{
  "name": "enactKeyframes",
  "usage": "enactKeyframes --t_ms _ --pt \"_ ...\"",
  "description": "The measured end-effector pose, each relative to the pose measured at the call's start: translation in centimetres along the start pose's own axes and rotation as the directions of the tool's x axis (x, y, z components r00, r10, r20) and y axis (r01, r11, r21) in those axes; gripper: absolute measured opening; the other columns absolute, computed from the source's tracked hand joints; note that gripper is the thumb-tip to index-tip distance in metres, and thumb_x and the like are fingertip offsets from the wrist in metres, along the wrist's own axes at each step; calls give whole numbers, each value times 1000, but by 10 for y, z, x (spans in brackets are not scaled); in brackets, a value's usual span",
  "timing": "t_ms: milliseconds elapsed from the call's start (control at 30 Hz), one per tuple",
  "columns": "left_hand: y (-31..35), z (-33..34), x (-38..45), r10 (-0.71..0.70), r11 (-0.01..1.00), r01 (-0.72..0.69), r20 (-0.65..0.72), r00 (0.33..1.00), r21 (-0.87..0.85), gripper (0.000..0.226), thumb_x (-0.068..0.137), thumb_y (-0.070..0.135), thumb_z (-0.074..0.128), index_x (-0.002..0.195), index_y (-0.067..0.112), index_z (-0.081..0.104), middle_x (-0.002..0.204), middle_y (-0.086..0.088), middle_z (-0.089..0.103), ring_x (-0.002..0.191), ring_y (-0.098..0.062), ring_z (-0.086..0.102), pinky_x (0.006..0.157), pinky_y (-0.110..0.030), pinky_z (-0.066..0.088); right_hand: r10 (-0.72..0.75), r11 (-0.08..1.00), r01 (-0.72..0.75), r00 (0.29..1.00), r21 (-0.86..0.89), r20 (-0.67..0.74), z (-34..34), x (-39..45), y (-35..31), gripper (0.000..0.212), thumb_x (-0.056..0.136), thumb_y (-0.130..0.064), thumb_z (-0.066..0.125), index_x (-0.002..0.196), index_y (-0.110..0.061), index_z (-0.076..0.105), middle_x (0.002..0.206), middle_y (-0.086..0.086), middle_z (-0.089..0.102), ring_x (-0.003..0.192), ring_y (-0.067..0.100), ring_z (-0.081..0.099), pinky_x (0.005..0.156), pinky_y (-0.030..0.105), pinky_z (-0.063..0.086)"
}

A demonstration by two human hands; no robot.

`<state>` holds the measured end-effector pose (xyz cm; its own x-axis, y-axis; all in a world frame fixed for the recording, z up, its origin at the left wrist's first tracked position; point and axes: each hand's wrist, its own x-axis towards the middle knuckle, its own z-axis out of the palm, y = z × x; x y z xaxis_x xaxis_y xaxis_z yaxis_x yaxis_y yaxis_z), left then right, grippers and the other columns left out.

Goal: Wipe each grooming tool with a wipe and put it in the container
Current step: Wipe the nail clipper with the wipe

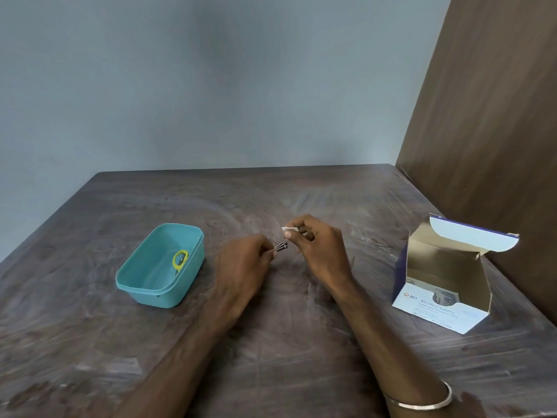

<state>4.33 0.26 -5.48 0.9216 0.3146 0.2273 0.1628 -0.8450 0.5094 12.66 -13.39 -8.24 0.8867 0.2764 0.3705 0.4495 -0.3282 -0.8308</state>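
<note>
Left hand [241, 260] pinches a small metal tool [281, 246], apparently a clipper, its long axis pointing right toward the right hand [316, 245], which pinches a white wipe [290, 229] just above it; container [150, 292] lies left on the desk [301, 342]

A dark wooden table [271, 342] is set against a grey-blue wall [211, 86]; a brown panel [488, 131] is seen at upper right.
</note>
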Motion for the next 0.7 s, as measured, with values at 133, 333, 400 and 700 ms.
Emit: enactKeyframes --t_ms 133,333,400,700 --pt "-5 0 -1 -18 998 16 -35 999 -61 11 86 31 72 95 25 75 93 8 74 85 -10 64 73 -28 47 11 1000 -13 997 20 73 2 -1 -2 4 85 -27 76 88 -25 74 79 -10 75 76 1 70 73 37 59" --pt "-12 6 2 -67 957 31 -113 991 -290 12 76 20 82 87 23 78 81 9 73 67 -3 59 64 -22 43 -14 997 2 990 82 144 3 -3 -7 6 82 -18 79 85 -22 76 81 -6 76 77 6 71 75 37 58" --pt "-15 7 3 -99 900 48 -95 991 -434 15 74 16 83 87 21 78 78 9 74 69 -7 66 66 -24 51 -30 996 17 987 89 155 2 -3 -7 6 81 -17 80 86 -20 78 82 -6 76 77 5 71 74 34 58" --pt "-18 3 2 -260 508 240 119 958 -827 12 82 4 75 92 11 77 76 -5 76 68 -14 67 55 -28 52 -50 988 27 988 154 146 4 -3 -9 8 80 -13 81 88 -13 78 78 -5 76 69 4 71 65 20 55"
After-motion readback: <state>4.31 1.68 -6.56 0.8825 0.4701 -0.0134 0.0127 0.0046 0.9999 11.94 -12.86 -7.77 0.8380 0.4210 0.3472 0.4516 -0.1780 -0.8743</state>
